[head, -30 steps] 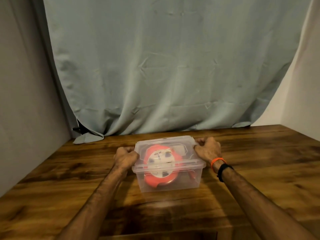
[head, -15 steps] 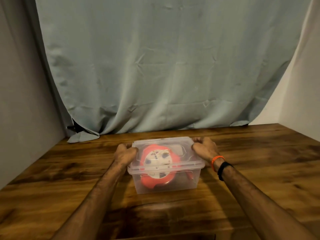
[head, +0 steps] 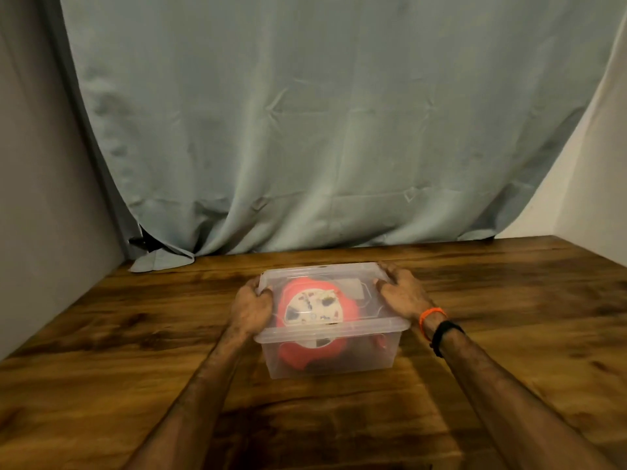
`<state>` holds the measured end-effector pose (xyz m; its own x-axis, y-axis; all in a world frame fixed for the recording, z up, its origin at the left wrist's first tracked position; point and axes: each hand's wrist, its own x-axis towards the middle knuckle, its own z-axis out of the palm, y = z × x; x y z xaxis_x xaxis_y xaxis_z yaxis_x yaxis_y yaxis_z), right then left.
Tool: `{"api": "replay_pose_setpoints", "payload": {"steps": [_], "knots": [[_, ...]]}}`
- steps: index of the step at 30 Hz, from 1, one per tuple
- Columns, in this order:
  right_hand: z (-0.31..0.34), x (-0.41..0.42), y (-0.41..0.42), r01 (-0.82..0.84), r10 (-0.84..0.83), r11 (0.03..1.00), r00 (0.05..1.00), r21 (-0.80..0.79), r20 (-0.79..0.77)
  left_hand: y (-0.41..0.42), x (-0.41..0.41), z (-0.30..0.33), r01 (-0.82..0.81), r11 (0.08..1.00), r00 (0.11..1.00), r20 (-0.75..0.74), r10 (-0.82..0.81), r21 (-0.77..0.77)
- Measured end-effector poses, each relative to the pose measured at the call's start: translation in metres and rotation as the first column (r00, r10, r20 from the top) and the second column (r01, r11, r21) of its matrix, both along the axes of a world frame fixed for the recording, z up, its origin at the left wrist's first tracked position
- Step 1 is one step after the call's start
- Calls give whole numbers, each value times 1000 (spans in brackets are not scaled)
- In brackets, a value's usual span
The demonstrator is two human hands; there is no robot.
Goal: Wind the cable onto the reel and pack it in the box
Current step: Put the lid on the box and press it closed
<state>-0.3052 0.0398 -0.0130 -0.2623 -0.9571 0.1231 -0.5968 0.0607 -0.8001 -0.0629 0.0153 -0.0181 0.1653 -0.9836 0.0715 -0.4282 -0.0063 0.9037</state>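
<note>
Flanking the lidded box (head: pixel 330 329) at its short ends, left hand (head: pixel 251 308) and right hand (head: pixel 403 295) apparently curl fingers (head: pixel 385 270) over the lid's rim, the reel (head: pixel 314 312) lying between them.

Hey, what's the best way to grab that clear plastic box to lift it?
Probably by the two short ends of the clear box, under the lid's overhanging rim, one hand from each side. The left hand and right hand grip there now.
</note>
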Motion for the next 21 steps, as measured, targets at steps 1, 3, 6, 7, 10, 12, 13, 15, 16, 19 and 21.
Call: {"api": "replay_pose_setpoints", "payload": {"steps": [1,3,6,7,10,12,13,15,16,19,21], "knots": [[-1,0,0,6,-6,1000,1000,-7,17,1,0,0,-6,1000,1000,9,6,7],[-1,1,0,12,-11,1000,999,-14,45,0,0,0,-8,1000,1000,3,8,20],[-2,1,0,33,-34,999,986,11,162,2,2,1,-12,999,1000,-22,13,48],[-3,0,-1,47,-51,999,973,27,223,2,2,2,-19,998,999,-49,22,61],[1,0,2,91,-126,990,923,112,363,3,3,4,-60,983,985,-148,86,171],[2,-4,3,85,-150,983,883,162,445,4,5,6,-66,964,976,-183,115,256],[4,-7,3,62,-147,980,862,187,485,4,6,8,-58,955,973,-198,119,289],[7,-11,3,12,-145,971,826,240,545,2,10,11,-18,942,968,-232,100,334],[8,-12,4,-2,-143,967,823,254,550,1,11,13,3,937,969,-232,83,350],[10,-17,4,-15,-146,957,838,289,527,-3,14,13,32,928,973,-223,56,371],[11,-18,2,-3,-153,957,845,289,512,-3,14,11,41,926,971,-232,51,375]]}}
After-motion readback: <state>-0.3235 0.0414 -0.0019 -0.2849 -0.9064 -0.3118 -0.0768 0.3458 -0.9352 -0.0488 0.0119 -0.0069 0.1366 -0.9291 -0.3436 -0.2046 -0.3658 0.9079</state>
